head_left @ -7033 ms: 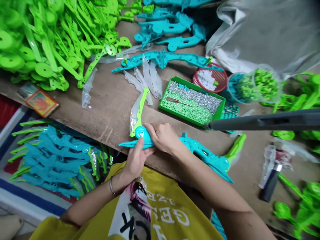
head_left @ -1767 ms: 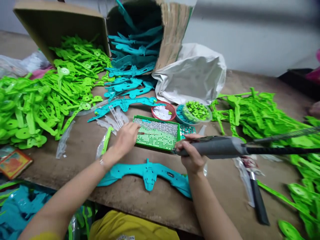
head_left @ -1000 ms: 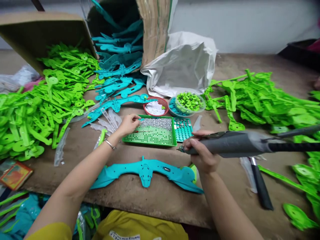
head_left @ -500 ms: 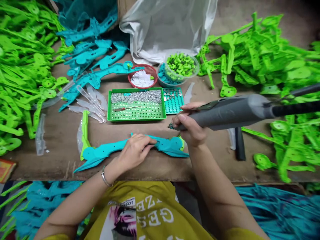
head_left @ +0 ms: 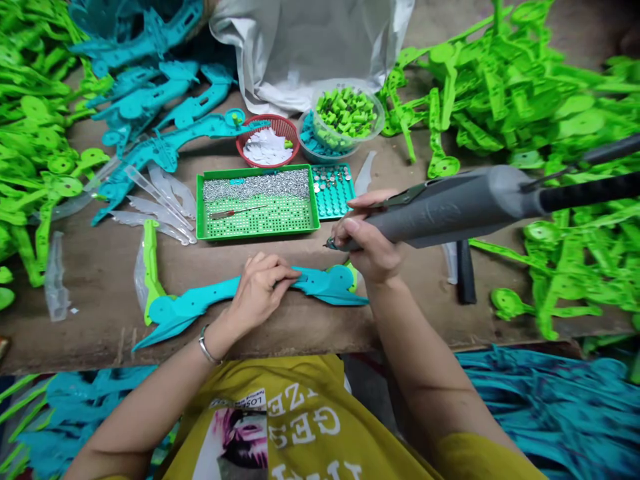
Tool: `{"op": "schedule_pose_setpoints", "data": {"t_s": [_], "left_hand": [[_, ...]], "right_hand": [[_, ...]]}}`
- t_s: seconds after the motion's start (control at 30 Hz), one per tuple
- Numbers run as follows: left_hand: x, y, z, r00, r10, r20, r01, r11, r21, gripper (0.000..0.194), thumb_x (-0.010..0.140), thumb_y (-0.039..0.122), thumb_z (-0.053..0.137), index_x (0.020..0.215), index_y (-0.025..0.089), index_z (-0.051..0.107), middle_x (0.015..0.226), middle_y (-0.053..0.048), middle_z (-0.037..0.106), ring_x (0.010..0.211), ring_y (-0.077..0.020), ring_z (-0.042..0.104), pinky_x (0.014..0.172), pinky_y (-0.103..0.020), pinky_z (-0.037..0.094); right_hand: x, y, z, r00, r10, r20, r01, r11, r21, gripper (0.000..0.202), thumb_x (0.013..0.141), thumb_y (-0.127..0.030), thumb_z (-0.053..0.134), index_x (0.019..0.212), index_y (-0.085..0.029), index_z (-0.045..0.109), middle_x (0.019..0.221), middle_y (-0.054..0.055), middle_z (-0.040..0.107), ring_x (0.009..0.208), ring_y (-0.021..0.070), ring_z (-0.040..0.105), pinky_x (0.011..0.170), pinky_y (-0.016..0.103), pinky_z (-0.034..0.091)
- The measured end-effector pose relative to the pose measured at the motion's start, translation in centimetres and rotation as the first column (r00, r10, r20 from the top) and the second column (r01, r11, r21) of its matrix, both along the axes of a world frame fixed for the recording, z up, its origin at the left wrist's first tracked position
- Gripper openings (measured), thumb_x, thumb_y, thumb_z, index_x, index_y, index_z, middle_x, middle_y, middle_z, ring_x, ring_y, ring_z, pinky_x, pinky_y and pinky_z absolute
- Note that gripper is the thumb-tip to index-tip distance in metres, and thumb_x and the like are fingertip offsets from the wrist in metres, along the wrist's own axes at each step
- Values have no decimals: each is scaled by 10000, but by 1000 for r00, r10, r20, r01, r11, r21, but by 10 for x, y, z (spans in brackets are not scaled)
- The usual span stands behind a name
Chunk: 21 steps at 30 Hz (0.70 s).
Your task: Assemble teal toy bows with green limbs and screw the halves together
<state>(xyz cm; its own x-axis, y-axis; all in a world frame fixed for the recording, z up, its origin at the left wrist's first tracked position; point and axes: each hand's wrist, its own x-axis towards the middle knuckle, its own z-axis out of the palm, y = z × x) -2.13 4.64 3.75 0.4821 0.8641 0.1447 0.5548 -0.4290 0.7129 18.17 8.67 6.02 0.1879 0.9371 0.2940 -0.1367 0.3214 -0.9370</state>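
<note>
A long turquoise plastic bow-shaped part (head_left: 197, 300) lies across the front of the table, with pale green arms at both ends. My left hand (head_left: 261, 285) rests over its middle, fingers curled and thumb and fingertips pinched at its upper side. My right hand (head_left: 373, 247) is closed around the front of a grey electric screwdriver (head_left: 450, 203). The bit points left and sits above the turquoise part, apart from it. Beyond my left hand stands a green tray (head_left: 257, 235) with many small screws and a thin screwdriver (head_left: 235, 212) in it.
Piles of green plastic parts (head_left: 530, 113) flank both sides. Turquoise parts (head_left: 165, 100) are stacked at back left. A red basket (head_left: 267, 127), a clear tub of green pieces (head_left: 347, 117) and a turquoise tray (head_left: 333, 193) stand behind. A black bar (head_left: 466, 273) lies right; the screwdriver's cable trails right.
The whole scene has shifted slightly left and up on the table as my head moved. Both hands keep nearly the same hold; the screwdriver stays raised off the turquoise part.
</note>
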Motion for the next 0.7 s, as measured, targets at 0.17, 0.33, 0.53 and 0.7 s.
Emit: {"op": "schedule_pose_setpoints", "data": {"t_s": [0.17, 0.33, 0.53, 0.7], "left_hand": [[0, 1, -2, 999, 16, 51, -15, 1000, -22, 133, 930, 245, 625, 979, 218, 747, 913, -47, 711, 887, -188, 594, 794, -348, 434], [-1, 0, -2, 999, 2, 34, -2, 1000, -7, 128, 919, 230, 629, 972, 221, 745, 908, -45, 709, 883, -189, 594, 793, -350, 430], [0, -1, -1, 1000, 15, 23, -15, 1000, -8, 108, 899, 206, 642, 937, 217, 743, 918, -39, 705, 893, -186, 600, 795, -350, 421], [0, 0, -1, 999, 24, 22, -23, 999, -28, 108, 911, 244, 652, 951, 215, 748, 907, -34, 703, 873, -178, 594, 783, -342, 410]], "right_hand": [[1, 1, 0, 1000, -14, 25, 14, 1000, 23, 303, 761, -455, 762, 938, -242, 639, 531, -75, 558, 431, 111, 515, 510, 292, 469], [2, 2, -2, 1000, -2, 11, 1, 998, 62, 280, 769, -423, 762, 946, -244, 640, 526, -75, 564, 437, 120, 534, 505, 298, 473], [0, 3, -1, 1000, 4, 30, -5, 999, 38, 291, 778, -437, 753, 953, -246, 620, 526, -77, 563, 442, 121, 536, 497, 296, 467], [-1, 3, 0, 1000, 21, 8, -21, 999, 44, 264, 788, -396, 754, 945, -253, 597, 529, -89, 567, 440, 111, 535, 500, 281, 456]]}}
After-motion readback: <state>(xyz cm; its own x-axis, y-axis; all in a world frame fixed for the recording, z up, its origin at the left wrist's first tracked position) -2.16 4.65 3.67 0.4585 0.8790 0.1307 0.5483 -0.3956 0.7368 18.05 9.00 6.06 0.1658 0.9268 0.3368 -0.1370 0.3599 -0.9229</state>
